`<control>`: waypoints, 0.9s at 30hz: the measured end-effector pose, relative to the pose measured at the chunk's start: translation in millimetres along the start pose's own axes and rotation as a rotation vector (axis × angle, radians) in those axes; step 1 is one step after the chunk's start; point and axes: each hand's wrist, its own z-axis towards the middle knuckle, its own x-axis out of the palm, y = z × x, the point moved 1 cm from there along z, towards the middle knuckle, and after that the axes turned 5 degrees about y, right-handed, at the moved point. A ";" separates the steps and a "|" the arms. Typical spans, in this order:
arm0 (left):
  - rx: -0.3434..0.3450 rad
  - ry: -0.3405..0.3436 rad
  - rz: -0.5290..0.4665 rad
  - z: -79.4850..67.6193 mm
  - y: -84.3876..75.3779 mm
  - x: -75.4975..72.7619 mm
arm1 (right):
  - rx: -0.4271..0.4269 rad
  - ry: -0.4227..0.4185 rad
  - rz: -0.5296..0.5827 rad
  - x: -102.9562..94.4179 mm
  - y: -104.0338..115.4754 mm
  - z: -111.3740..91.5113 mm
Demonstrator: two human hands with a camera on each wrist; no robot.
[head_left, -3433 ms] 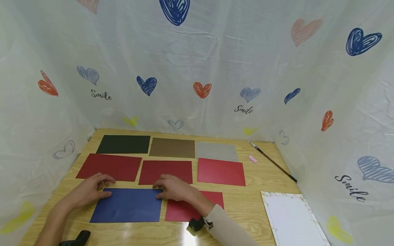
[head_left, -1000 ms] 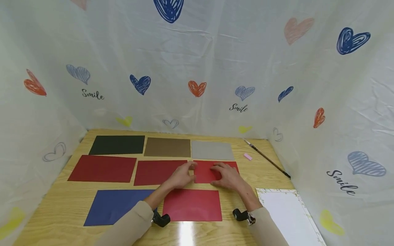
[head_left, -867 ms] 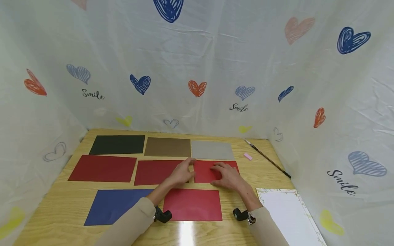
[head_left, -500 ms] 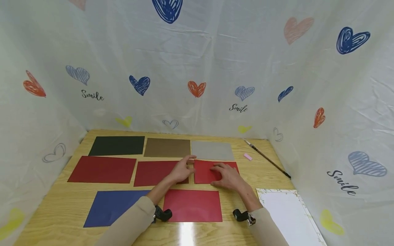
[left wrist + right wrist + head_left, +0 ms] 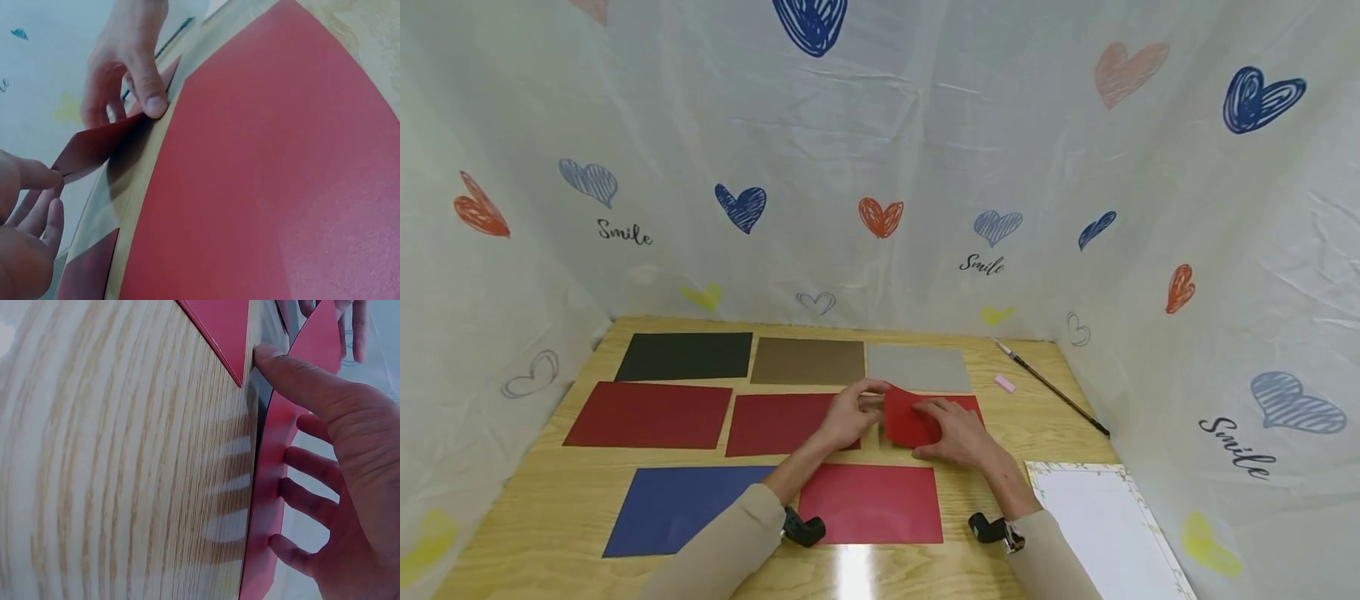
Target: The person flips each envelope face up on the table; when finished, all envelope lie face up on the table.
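A bright red sheet of paper is in the right of the middle row, its left end raised and bent up off the table. My left hand pinches that raised end at the edge, as the left wrist view also shows. On the sheet's right part rests my right hand, fingers spread; in the right wrist view its fingertips touch the paper and the thumb lies by the near edge. Nearest the body, another red sheet lies flat below both hands.
Dark green, brown and grey sheets form the back row. Two dark red sheets and a blue sheet lie left. At right are a brush, a small pink block and a white bordered sheet.
Both hands have gone from the blue sheet to the bright red one. In the last half second my left hand has lifted its left end and bent it rightward; my right hand stays put.
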 end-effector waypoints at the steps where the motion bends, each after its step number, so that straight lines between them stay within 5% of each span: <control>1: 0.002 -0.013 0.007 -0.4 -0.2 0.9 | -0.001 -0.003 0.001 0.2 0.1 -0.1; 12: 0.020 -0.130 0.316 -1.1 0.5 -2.0 | -0.059 0.005 0.118 -5.4 -4.3 -1.6; 19: 0.009 -0.122 0.393 -6.4 -1.9 -4.9 | -0.095 0.108 0.205 -27.2 1.6 -2.9; 27: 0.029 -0.162 0.505 -15.9 -2.4 -7.9 | -0.080 0.068 0.211 -38.5 5.7 -0.8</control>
